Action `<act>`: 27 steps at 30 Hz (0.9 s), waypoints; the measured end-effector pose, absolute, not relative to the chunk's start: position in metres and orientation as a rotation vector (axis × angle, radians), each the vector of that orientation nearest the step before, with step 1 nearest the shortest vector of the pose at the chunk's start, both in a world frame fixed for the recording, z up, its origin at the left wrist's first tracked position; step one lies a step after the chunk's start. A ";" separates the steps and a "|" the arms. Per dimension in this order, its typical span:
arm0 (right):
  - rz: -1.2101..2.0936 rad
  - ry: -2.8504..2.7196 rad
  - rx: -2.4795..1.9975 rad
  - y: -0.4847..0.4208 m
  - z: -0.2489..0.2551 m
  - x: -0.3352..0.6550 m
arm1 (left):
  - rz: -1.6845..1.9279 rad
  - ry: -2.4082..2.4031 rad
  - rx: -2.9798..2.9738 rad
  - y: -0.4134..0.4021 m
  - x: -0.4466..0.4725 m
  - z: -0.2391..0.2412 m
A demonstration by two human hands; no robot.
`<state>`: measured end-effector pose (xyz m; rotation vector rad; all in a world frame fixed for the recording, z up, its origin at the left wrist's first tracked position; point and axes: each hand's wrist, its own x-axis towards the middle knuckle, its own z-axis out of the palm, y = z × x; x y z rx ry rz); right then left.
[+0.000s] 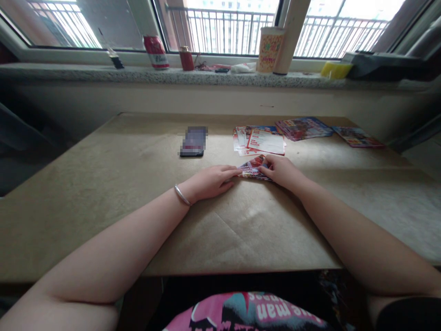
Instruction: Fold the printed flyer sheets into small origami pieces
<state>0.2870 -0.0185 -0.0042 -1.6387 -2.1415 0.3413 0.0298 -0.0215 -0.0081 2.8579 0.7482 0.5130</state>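
Observation:
A folded printed paper leaflet (253, 168) lies on the table between my hands, its outline roughly triangular. My right hand (280, 170) pinches its right side between thumb and fingers. With fingers stretched out flat, my left hand (218, 179) rests on the table, its fingertips touching the leaflet's left corner. A silver bangle (182, 195) circles my left wrist. Just beyond the folded leaflet lies a loose pile of white and red printed leaflets (265, 141).
A phone (194, 141) lies left of the pile. Colourful leaflets (303, 128) and another small stack (357, 136) lie at the back right of the table (103, 197). On the windowsill (131, 76) stand a red can (155, 53), a red bottle (186, 59) and a patterned paper cup (269, 49).

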 end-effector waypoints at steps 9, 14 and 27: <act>0.336 -2.211 -1.783 -0.017 0.002 0.296 | 0.503 0.730 2.901 -0.023 0.032 -0.008; 0.174 -2.265 -1.803 -0.020 0.004 0.302 | 0.413 0.756 2.898 -0.025 0.033 -0.007; 0.031 -2.445 -1.478 -0.024 -0.004 0.277 | 0.396 0.723 2.913 -0.026 0.037 -0.006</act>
